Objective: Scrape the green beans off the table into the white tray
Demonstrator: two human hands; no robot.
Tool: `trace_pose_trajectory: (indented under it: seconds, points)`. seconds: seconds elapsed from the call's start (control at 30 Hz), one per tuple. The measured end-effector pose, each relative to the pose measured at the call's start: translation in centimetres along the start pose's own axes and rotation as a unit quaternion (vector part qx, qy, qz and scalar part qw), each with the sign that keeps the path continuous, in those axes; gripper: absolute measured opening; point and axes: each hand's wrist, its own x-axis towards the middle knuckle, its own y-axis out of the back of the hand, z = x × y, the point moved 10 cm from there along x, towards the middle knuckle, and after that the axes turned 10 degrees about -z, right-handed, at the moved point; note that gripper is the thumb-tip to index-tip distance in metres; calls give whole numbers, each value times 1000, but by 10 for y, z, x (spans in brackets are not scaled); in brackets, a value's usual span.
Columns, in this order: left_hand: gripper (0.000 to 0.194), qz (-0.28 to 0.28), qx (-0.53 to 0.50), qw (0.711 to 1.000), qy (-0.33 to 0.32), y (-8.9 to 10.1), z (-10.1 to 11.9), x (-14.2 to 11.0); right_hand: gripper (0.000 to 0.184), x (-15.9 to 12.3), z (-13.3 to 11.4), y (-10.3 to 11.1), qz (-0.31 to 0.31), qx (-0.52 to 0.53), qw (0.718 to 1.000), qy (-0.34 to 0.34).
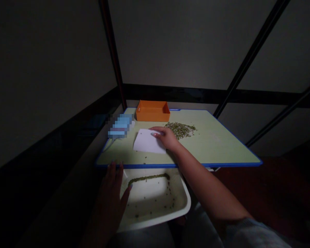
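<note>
Low on the left, my left hand [116, 189] is spread at the left side of a white plastic basin [184, 203], its thumb over the rim. Green grains, perhaps mung beans, line the basin's far edge, with a few scattered on its floor. My right hand [167, 137] grips the right side of a white sheet of paper [147, 142] between thumb and fingers, just over the tabletop. Right behind that hand lies a loose pile of green grains [181, 130]. One or two stray grains sit on or near the paper.
An orange open box [153, 113] stands at the table's back left. A blurred-out blue item [121, 126] lies at the left edge. The pale green table [209, 148] has a blue rim, and dark-trimmed walls stand close behind and to the left.
</note>
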Motion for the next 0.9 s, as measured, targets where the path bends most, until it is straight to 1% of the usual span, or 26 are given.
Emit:
trace_pose_trajectory:
  seconds: [0.23, 0.4, 0.53, 0.63, 0.73, 0.9]
  points:
    - [66, -3, -5, 1000, -5, -2, -4, 0, 23, -4, -2, -2, -22, 30, 999, 10]
    - [66, 4, -13, 1000, 6, -5, -7, 1, 22, -6, -2, -1, -23, 36, 999, 11]
    - [64, 11, -1, 1000, 1, -6, -7, 1, 22, -11, -2, 1, -24, 46, 999, 0]
    - [66, 7, 5, 1000, 0, -6, -6, 0, 21, -19, -4, 5, -19, 52, 998, 2]
    - [68, 19, 0, 1000, 6, -2, -4, -2, 21, -30, -5, 8, -15, 76, 997, -1]
    - [68, 1, -4, 1000, 10, -1, 1, -2, 23, -45, -3, 11, -22, 94, 995, -19]
